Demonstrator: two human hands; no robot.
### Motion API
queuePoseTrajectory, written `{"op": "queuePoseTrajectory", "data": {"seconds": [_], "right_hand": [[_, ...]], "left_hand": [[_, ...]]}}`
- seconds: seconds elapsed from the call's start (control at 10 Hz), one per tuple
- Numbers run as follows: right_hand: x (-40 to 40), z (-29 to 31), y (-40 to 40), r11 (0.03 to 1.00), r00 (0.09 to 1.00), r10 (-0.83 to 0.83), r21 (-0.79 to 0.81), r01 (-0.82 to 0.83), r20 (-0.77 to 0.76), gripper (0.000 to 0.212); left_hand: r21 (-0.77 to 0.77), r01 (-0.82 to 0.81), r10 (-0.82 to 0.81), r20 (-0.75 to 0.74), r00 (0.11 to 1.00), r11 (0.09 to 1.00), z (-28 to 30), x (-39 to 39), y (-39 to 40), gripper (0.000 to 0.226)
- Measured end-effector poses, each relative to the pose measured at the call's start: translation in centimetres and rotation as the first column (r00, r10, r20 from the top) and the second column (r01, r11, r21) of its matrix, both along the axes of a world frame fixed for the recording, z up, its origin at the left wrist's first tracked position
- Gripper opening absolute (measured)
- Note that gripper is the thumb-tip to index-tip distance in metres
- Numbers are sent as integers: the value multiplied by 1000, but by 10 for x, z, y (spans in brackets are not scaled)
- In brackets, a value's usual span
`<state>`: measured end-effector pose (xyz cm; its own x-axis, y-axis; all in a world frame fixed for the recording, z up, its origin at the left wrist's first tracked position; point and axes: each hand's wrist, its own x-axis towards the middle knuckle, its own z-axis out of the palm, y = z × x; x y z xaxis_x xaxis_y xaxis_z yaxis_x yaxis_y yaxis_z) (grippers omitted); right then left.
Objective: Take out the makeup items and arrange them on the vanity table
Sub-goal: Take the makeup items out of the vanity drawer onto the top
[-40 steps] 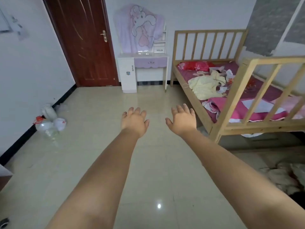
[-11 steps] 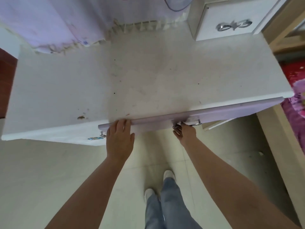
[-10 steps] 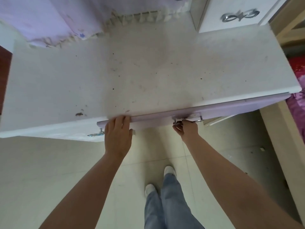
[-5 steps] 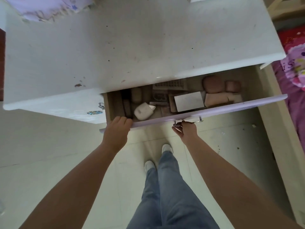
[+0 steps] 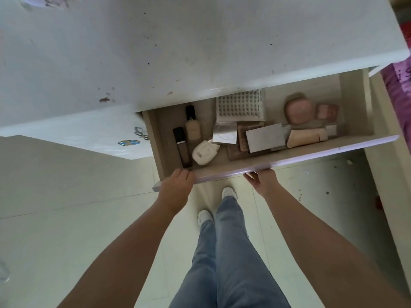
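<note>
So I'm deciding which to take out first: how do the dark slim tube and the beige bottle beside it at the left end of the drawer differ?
The dark tube is slim, with a black cap and brown body; the beige bottle is wider and pale, with a smaller black cap. The tube lies nearer the drawer front and the left hand; the bottle sits further back, partly under the tabletop edge. Both lie flat, side by side, caps pointing back.

Pale tiled floor (image 5: 66, 218), small dark specks scattered at right. Person's legs in blue jeans (image 5: 224, 263), white shoes (image 5: 205, 215) on the tiles. Purple-pink bedding (image 5: 400, 90) at right edge. Lilac cloth (image 5: 44, 1) barely visible at top left.
</note>
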<state>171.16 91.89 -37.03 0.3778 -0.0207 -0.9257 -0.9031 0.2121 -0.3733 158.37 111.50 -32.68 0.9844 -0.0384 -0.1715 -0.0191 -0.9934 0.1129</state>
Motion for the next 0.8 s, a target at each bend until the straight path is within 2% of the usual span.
{"op": "queuePoseTrajectory", "data": {"seconds": [0.1,0.3,0.4,0.6,0.8], "right_hand": [[0,-2,0,999,999,-38,-16,38,-5,28],[-6,5,3,986,985,-162,49,159,66,30],[-3,18,12,985,979,-171,45,167,110,31],[7,30,19,995,991,-97,37,94,90,29],[7,10,13,1000,996,-14,9,13,92,25]], "left_hand": [[-13,10,-10,17,1000,1000,-8,0,2,44],[-31,52,-50,68,996,998,-6,0,6,38],[-51,55,-47,146,988,997,2,4,18,35],[-45,35,-27,160,987,998,13,15,27,36],[-20,52,-50,64,997,998,4,17,27,39]]}}
